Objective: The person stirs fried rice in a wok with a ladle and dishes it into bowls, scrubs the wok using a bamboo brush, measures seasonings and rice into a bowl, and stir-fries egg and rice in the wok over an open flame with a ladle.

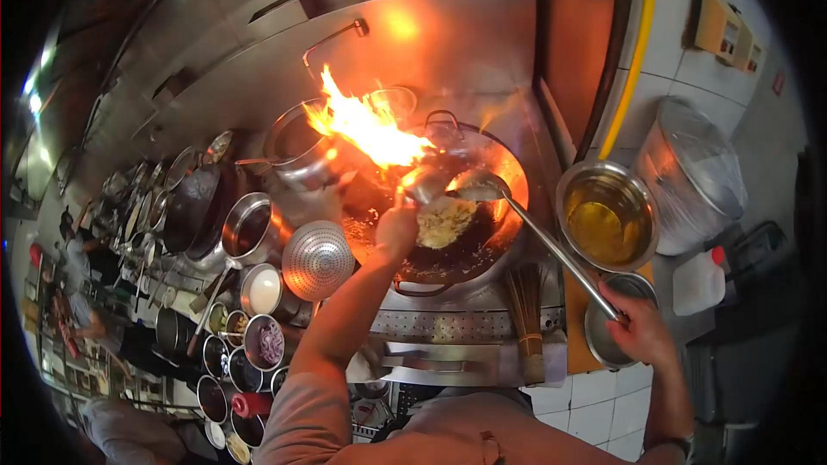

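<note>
Over the large black wok [504, 232], my left hand [398, 228] is closed around something bright and metallic, partly lost in the glare, beside a tall flame [366, 125]. My right hand [642, 327] grips the long metal handle of a ladle [478, 185], whose bowl is inside the wok. Pale yellow food [442, 222] lies in the wok just below the ladle bowl. What exactly my left hand holds cannot be made out.
At right are a metal pot of yellow liquid [607, 215], a bowl, a plastic-covered container [689, 176] and a white jug [699, 282]. A bamboo brush [529, 319] stands below the wok. Left are a perforated strainer [318, 260], ingredient bowls [264, 343], pots and people.
</note>
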### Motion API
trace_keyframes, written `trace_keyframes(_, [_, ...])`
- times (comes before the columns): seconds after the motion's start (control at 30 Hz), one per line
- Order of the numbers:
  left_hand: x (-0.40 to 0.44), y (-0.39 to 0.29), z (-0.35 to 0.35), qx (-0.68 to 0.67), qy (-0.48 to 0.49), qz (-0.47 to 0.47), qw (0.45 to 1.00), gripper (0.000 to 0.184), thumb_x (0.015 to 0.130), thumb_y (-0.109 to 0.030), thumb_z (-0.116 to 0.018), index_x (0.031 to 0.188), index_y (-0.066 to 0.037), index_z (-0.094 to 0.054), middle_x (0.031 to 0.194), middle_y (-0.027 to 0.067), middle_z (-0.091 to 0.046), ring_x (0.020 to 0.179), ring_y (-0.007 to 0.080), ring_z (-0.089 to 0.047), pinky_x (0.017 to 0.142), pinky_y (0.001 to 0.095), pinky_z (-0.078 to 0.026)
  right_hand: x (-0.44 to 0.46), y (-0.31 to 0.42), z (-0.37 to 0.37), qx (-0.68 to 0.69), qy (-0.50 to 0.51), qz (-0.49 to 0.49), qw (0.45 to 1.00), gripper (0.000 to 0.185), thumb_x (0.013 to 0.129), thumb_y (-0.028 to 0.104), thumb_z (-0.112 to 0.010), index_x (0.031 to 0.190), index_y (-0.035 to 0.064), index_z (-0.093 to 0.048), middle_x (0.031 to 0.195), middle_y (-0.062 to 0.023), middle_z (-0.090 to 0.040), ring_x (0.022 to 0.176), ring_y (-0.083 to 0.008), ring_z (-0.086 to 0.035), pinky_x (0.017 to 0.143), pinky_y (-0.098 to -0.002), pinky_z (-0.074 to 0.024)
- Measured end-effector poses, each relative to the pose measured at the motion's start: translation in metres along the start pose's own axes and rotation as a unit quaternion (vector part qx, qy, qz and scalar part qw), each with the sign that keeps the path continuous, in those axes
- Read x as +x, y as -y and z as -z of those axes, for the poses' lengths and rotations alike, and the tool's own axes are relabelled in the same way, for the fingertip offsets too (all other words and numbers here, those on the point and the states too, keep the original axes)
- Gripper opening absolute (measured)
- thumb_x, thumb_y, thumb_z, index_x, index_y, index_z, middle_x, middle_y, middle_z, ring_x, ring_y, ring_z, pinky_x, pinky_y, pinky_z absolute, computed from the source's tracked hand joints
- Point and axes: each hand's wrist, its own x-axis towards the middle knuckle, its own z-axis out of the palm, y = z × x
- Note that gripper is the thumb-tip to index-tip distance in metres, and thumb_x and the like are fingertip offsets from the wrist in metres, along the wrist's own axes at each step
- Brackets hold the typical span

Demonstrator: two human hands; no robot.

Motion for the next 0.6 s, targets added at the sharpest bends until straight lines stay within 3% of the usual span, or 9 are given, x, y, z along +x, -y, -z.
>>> trace_keyframes(0.13, [0.013,0.006,0.012,-0.041,-0.138,0.044,0.989,0.027,0.088,-0.011,-0.046,0.112,-0.002,-0.053,0.117,0.0227,-0.053,0.069,0.0334,-0.064,0.059,0.0441,-0.052,0.0,-0.028,-0.005,-0.051,-0.05,0.13,0.989,0.06,0.073,-0.005,-0.054,0.132,0.0094,-0.05,0.087,-0.0163,-0.063,0.056,-0.0173,-0.051,0.057,-0.0276,-0.0439])
trace_keyframes(0.2, [0.03,0.028,-0.041,-0.19,-0.149,0.104,0.965,0.018,0.085,-0.009,-0.046,0.098,-0.003,-0.057,0.075,0.017,-0.057,0.067,0.0324,-0.058,0.06,0.0455,-0.047,0.006,-0.041,-0.004,-0.022,-0.025,0.111,0.993,0.061,0.074,-0.008,-0.05,0.133,0.0067,-0.048,0.101,-0.0179,-0.064,0.062,-0.0175,-0.055,0.057,-0.0299,-0.045])
trace_keyframes(0.23, [0.017,0.018,-0.033,-0.144,-0.155,0.074,0.975,0.018,0.086,-0.013,-0.047,0.097,-0.003,-0.058,0.075,0.0181,-0.059,0.07,0.0328,-0.06,0.06,0.0463,-0.047,0.015,-0.053,-0.006,0.034,-0.005,0.12,0.992,0.056,0.08,0.005,-0.055,0.135,0.0025,-0.044,0.115,-0.0177,-0.058,0.092,-0.0192,-0.051,0.078,-0.0308,-0.0412])
trace_keyframes(0.27, [0.01,-0.005,-0.011,-0.112,0.006,0.141,0.984,0.019,0.087,-0.014,-0.047,0.096,-0.003,-0.058,0.078,0.0191,-0.061,0.072,0.0342,-0.062,0.063,0.0465,-0.049,0.024,-0.065,-0.006,0.089,0.019,0.12,0.989,0.058,0.086,0.017,-0.06,0.137,-0.0016,-0.039,0.13,-0.0175,-0.051,0.122,-0.021,-0.047,0.099,-0.0317,-0.0373])
trace_keyframes(0.3, [-0.005,-0.023,0.008,-0.216,-0.085,0.164,0.959,0.019,0.085,-0.013,-0.047,0.095,-0.001,-0.059,0.087,0.0206,-0.062,0.075,0.0358,-0.063,0.067,0.046,-0.05,0.037,-0.069,-0.002,0.063,0.064,-0.074,0.993,0.063,0.077,-0.007,-0.048,0.138,0.0021,-0.039,0.139,-0.0162,-0.042,0.119,-0.0273,-0.051,0.098,-0.0289,-0.0395])
trace_keyframes(0.33, [-0.018,-0.02,0.013,-0.195,-0.238,0.077,0.948,0.018,0.084,-0.011,-0.048,0.093,0.001,-0.058,0.094,0.0226,-0.061,0.074,0.0374,-0.062,0.07,0.045,-0.051,0.029,-0.027,-0.013,0.068,-0.013,0.062,0.996,0.026,0.089,0.024,-0.056,0.112,0.0119,-0.057,0.073,0.0026,-0.05,0.053,-0.0082,-0.04,0.041,-0.0222,-0.0337])
trace_keyframes(0.43, [-0.047,0.016,0.033,-0.246,-0.378,0.197,0.871,0.007,0.079,-0.004,-0.057,0.08,0.003,-0.055,0.091,0.0209,-0.061,0.068,0.0291,-0.063,0.066,0.0402,-0.054,0.052,-0.012,-0.035,0.36,0.005,-0.09,0.929,0.022,0.091,0.021,-0.053,0.109,0.0103,-0.056,0.07,0.0021,-0.048,0.051,-0.0077,-0.04,0.04,-0.0207,-0.0337])
trace_keyframes(0.57, [-0.159,0.052,0.106,-0.744,-0.301,0.328,0.498,0.014,0.084,-0.008,-0.064,0.077,-0.001,-0.055,0.076,0.0066,-0.057,0.065,0.0178,-0.062,0.061,0.0278,-0.056,0.109,-0.033,-0.022,0.569,0.198,-0.136,0.786,0.019,0.093,0.019,-0.049,0.107,0.0075,-0.054,0.068,0.0009,-0.048,0.05,-0.0077,-0.041,0.039,-0.021,-0.035])
trace_keyframes(0.6, [-0.199,0.062,0.131,-0.737,-0.329,0.336,0.486,0.012,0.084,-0.009,-0.064,0.084,0.0,-0.056,0.079,0.0083,-0.058,0.066,0.0185,-0.063,0.064,0.0279,-0.056,0.119,-0.028,-0.022,0.594,0.26,-0.174,0.742,0.017,0.093,0.019,-0.048,0.105,0.007,-0.053,0.068,0.0005,-0.048,0.05,-0.0075,-0.043,0.04,-0.0207,-0.0352])
